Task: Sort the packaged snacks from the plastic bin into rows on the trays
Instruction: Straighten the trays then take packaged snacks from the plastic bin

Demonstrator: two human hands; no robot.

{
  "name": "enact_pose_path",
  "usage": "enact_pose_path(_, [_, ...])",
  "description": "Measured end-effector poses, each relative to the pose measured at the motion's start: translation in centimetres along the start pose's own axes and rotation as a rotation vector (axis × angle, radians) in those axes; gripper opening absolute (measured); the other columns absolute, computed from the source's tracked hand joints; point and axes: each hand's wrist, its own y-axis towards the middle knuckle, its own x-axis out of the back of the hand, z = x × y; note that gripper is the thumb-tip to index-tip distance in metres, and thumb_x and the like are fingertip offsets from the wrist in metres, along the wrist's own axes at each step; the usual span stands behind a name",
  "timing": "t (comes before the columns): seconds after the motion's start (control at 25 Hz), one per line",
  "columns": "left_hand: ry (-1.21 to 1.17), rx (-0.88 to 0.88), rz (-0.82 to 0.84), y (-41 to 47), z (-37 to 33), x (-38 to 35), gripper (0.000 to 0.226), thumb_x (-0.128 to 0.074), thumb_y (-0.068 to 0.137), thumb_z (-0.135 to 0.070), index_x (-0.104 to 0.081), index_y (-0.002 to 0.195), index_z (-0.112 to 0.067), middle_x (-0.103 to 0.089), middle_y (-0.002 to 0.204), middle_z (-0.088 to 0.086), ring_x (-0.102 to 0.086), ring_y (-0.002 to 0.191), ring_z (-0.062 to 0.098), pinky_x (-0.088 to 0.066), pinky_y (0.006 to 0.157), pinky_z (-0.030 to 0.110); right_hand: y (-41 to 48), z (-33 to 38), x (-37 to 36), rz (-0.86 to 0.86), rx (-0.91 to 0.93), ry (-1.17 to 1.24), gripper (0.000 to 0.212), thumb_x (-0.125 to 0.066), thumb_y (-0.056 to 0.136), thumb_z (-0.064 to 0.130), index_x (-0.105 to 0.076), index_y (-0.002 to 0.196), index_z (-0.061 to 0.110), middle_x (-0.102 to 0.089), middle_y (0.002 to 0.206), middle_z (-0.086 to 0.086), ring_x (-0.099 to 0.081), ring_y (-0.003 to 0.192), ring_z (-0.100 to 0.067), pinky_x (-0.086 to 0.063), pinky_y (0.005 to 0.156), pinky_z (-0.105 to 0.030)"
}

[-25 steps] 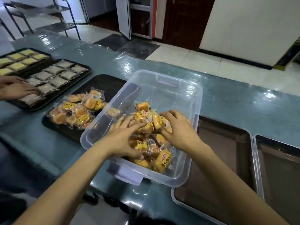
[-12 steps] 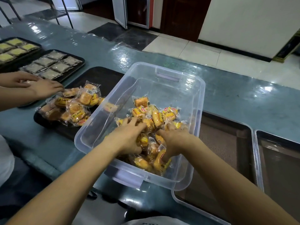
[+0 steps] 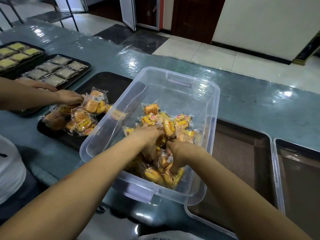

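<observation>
A clear plastic bin (image 3: 214,96) stands in the middle of the counter, half full of yellow packaged snacks (image 3: 181,122). Both my hands are down inside it, close together in the pile. My left hand (image 3: 147,137) reaches over the middle of the heap, its fingers curled into the packets. Just to its right, my right hand (image 3: 181,151) digs downward, fingers wrapped round packets near the bin's front wall. Two brown-lined trays (image 3: 242,153) (image 3: 297,172) lie to the right of the bin with nothing on them.
A black tray (image 3: 112,80) left of the bin holds a loose heap of the same snacks (image 3: 81,116), where another person's hand (image 3: 69,98) touches them. Further left are trays of grey packets (image 3: 57,70) and yellow-green packets (image 3: 15,54). The bin's right corner overlaps the nearer brown tray.
My hands have drawn together and sunk deeper into the pile. The other person's hand has moved from the grey-packet tray to the heap on the black tray.
</observation>
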Motion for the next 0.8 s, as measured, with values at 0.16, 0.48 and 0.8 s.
enact_pose_path(0.16, [-0.039,-0.018,-0.107,-0.4,0.0,-0.8,0.071,-0.083,0.069,-0.044,-0.051,0.131,-0.028,-0.052,0.131,-0.001,-0.042,0.123,0.028,-0.044,0.102,0.045,-0.3,-0.1,-0.1,-0.013,-0.008,0.04,0.086,-0.089,0.071,0.035,-0.043,0.142,0.018,-0.056,0.129,-0.004,-0.055,0.109,-0.023,-0.05,0.084,-0.033])
enact_pose_path(0.48, [-0.112,-0.046,-0.333,-2.2,0.1,-1.4,0.036,-0.076,0.08,-0.043,-0.067,0.11,-0.024,-0.051,0.115,-0.004,-0.042,0.113,0.021,-0.041,0.083,0.032,-1.1,-0.5,-0.2,-0.129,0.033,0.072,0.07,-0.087,0.073,0.024,-0.052,0.132,0.018,-0.057,0.126,-0.003,-0.056,0.109,-0.022,-0.049,0.084,-0.03])
enact_pose_path(0.8, [-0.342,0.018,-0.507,-5.3,2.3,-1.5,0.01,-0.077,0.078,-0.032,-0.067,0.079,-0.029,-0.048,0.105,-0.011,-0.041,0.105,0.016,-0.05,0.081,0.038,-2.2,-0.7,0.3,-0.237,0.034,0.171,0.071,-0.087,0.074,0.028,-0.047,0.132,0.021,-0.058,0.127,-0.003,-0.054,0.106,-0.022,-0.043,0.079,-0.031])
